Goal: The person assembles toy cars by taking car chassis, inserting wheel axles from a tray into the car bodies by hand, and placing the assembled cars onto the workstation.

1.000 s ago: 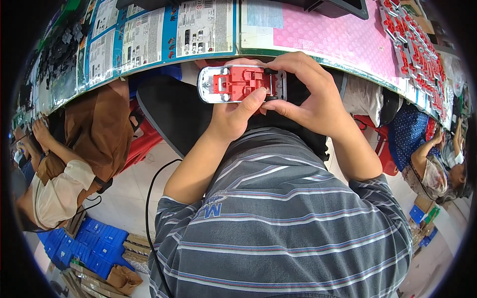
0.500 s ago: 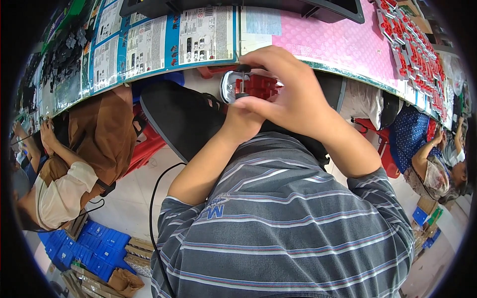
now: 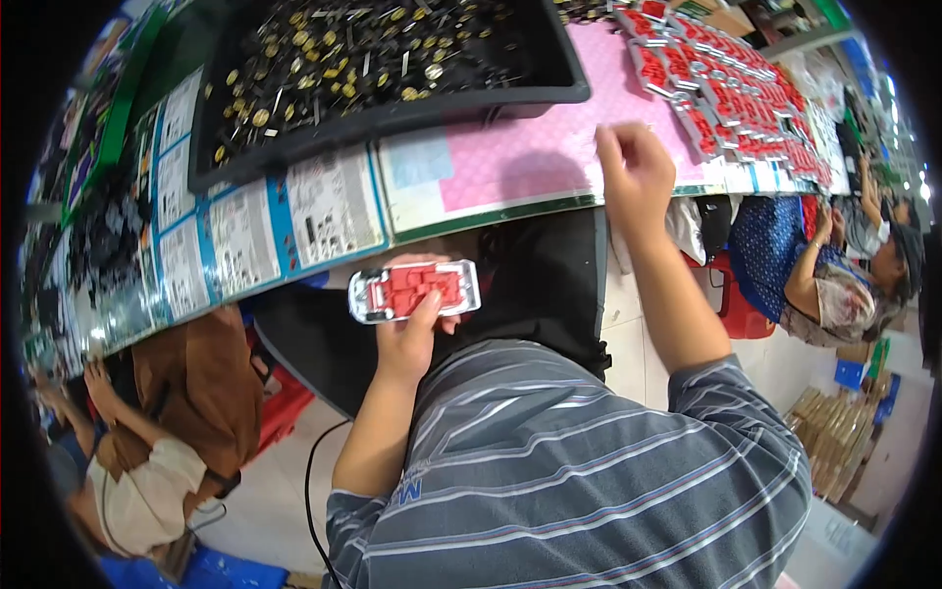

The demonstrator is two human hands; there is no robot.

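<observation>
Right hand [image 3: 638,187] is now hovering at one o'clock, off the red-and-silver plastic toy-car body [image 3: 404,285], its fingers too blurry to tell. Left hand [image 3: 407,344] is pinching the car at eleven o'clock, so it's holding solo.

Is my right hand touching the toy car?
Apart. The head view shows the right hand well right of the toy car, with a wide gap between them.

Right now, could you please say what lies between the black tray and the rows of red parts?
Pink sheeting, with a pile of small parts at the far end, in the head view.
</observation>
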